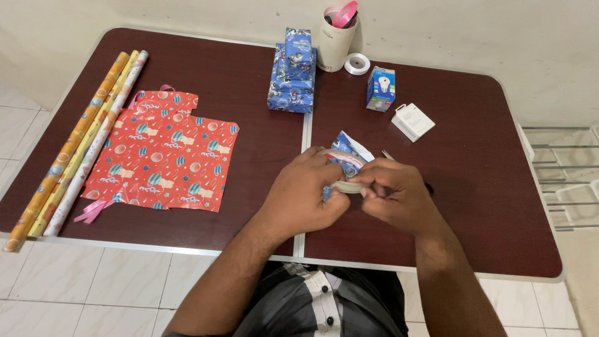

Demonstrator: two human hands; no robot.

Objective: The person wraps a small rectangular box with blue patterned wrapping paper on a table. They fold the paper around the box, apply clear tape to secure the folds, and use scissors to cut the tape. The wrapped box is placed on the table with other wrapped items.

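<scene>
Both my hands meet over the middle of the dark brown table [486, 206]. My left hand [302, 196] and my right hand [396, 193] together grip a roll of clear tape [347, 185], pinched between the fingers of both. Right behind the roll sits a small object partly wrapped in blue patterned paper [349, 153], with a white flap sticking up; my hands hide most of it.
A red patterned wrapping sheet [165, 156] lies at the left, with three paper rolls [78, 140] beside it. Blue wrapped boxes [291, 72], a white cup holding pink ribbon [337, 37], a tape roll [357, 63], a small blue carton [380, 88] and a white box [413, 122] stand at the back.
</scene>
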